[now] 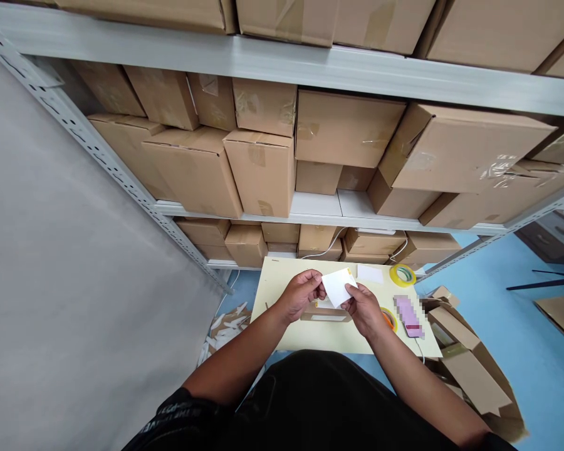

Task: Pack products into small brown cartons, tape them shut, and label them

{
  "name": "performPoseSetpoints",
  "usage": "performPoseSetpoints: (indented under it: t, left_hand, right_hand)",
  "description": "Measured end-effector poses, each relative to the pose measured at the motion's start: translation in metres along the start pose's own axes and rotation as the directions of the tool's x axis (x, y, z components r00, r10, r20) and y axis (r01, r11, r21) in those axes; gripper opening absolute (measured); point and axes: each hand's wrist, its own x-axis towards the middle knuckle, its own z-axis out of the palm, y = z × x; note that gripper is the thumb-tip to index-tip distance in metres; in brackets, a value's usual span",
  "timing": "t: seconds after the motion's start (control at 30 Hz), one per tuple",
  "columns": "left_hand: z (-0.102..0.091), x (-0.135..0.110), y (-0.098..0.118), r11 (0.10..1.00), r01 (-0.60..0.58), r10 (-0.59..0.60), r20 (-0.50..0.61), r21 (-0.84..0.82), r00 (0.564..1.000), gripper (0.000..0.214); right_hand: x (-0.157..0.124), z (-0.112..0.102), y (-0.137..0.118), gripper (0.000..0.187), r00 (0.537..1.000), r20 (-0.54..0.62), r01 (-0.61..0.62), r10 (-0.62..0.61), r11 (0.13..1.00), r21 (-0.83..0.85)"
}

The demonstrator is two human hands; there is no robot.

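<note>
Between both hands, above the table, is a small white paper label (337, 287) with a bit of yellow at its upper right corner. My left hand (305, 293) pinches the label's left edge. On the right side, my right hand (361, 305) grips it with the thumb on top. Below the hands a small cardboard box (328, 316) lies on the pale yellow table (282, 335), with a white strip on its near side; the hands and label hide part of it. An orange tape roll (389, 319) sits beside my right wrist, partly covered by it.
A yellow tape roll (403, 275) and a white paper (369, 273) lie at the table's back right. Near the right edge is a pink, blurred phone-like item (408, 315) with a cable. Metal shelving (282, 59) full of cardboard boxes stands behind; opened cardboard (474, 369) lies to the right.
</note>
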Motion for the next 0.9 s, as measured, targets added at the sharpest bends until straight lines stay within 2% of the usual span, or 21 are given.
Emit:
performPoseSetpoints:
  t: [0.1,0.17,0.23,0.27,0.33,0.37,0.4,0.43,0.5,0.63,0.9]
  left_hand:
    - [0.004,0.001,-0.002,1.0,-0.013,0.013,-0.005,-0.011,1.0,0.042]
    - [0.005,0.001,-0.003,1.0,-0.025,0.025,-0.009,0.002,1.0,0.043]
    - [0.005,0.0,-0.004,0.999,-0.031,0.032,-0.022,0.042,0.999,0.045]
    - [0.004,0.0,-0.005,0.997,-0.031,0.033,-0.032,0.072,0.999,0.046]
    - [0.003,-0.001,-0.006,0.988,-0.031,0.039,-0.049,0.15,0.998,0.047]
    - [0.003,-0.002,-0.007,0.981,-0.036,0.046,-0.05,0.192,0.998,0.047]
    - [0.004,-0.003,-0.007,0.972,-0.045,0.057,-0.045,0.232,0.997,0.046]
    - [0.004,-0.004,-0.007,0.962,-0.06,0.073,-0.036,0.265,0.997,0.045]
    - [0.005,-0.005,-0.008,0.947,-0.095,0.108,-0.028,0.308,0.994,0.043]
    - [0.003,-0.006,-0.008,0.922,-0.129,0.155,-0.043,0.366,0.987,0.04]
    - [-0.009,-0.011,-0.017,0.847,-0.117,0.168,-0.054,0.519,0.984,0.036]
  right_hand:
    - [0.002,0.003,0.012,0.039,0.998,0.018,-0.061,0.063,0.994,-0.088]
    - [0.002,0.004,0.018,0.04,0.999,-0.027,-0.049,0.043,0.967,-0.248]
    - [0.0,0.006,0.018,0.046,0.985,-0.105,0.078,-0.14,0.887,-0.454]
    - [-0.002,0.007,0.016,0.047,0.955,-0.102,0.179,-0.278,0.818,-0.547]
    - [-0.008,0.012,0.009,0.039,0.875,0.042,0.391,-0.483,0.651,-0.65]
    - [-0.011,0.015,0.004,0.032,0.844,0.151,0.477,-0.514,0.593,-0.649]
    - [-0.015,0.019,0.0,0.028,0.83,0.251,0.531,-0.498,0.569,-0.628]
    - [-0.018,0.023,-0.003,0.027,0.829,0.321,0.552,-0.457,0.58,-0.599]
    - [-0.022,0.032,-0.007,0.029,0.851,0.373,0.524,-0.371,0.655,-0.544]
    - [-0.022,0.043,-0.007,0.029,0.901,0.328,0.421,-0.285,0.758,-0.499]
    - [-0.02,0.047,0.0,0.027,0.938,0.226,0.347,-0.263,0.748,-0.566]
